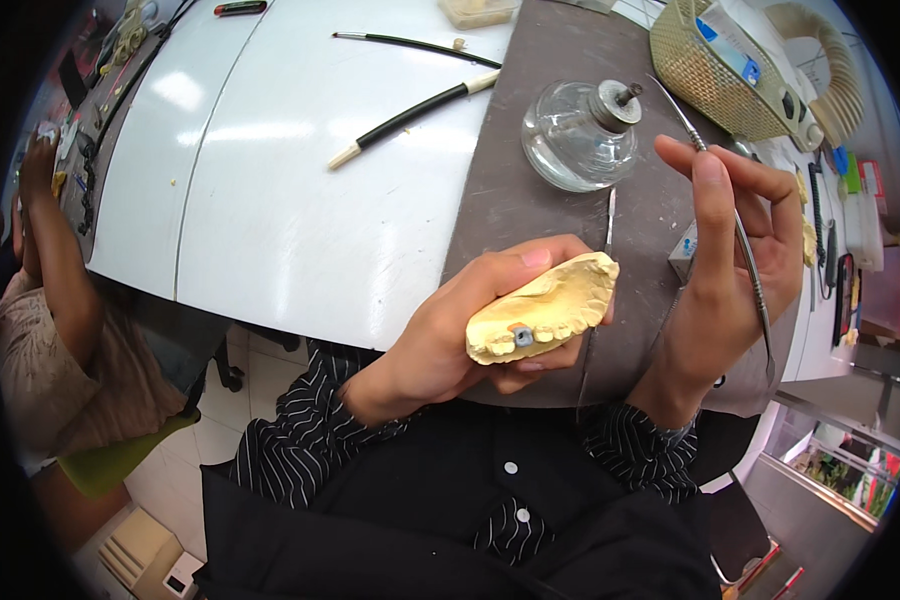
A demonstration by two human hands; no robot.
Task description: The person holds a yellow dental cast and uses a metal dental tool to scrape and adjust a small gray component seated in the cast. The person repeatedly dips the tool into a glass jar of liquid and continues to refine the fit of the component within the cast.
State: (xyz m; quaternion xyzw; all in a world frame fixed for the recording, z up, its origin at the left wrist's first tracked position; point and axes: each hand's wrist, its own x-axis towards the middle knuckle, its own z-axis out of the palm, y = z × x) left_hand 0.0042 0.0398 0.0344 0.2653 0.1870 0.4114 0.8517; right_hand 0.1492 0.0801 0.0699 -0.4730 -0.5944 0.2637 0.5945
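Note:
My left hand (pixel 425 330) is closed around a yellow plaster dental cast (pixel 560 300), held tilted above the brown mat with its row of teeth toward me. Among the teeth on its near edge sits a small grey piece (pixel 523 337), with a reddish patch beside it. To the right, my raised right hand (pixel 720 270) grips a thin metal dental carver (pixel 747 245), pointed at the upper end and apart from the cast. Beyond both hands stands a glass spirit lamp (pixel 575 145) with clear liquid and no visible flame. A second metal instrument (pixel 611 215) shows behind the cast, partly hidden.
On the white tabletop (pixel 300 220) lie a black-handled tool with pale ends (pixel 410 122) and a thin brush (pixel 410 44). A woven basket (pixel 710 70) and a ribbed hose (pixel 830 80) stand at far right. Another person's arm (pixel 65 250) is at far left.

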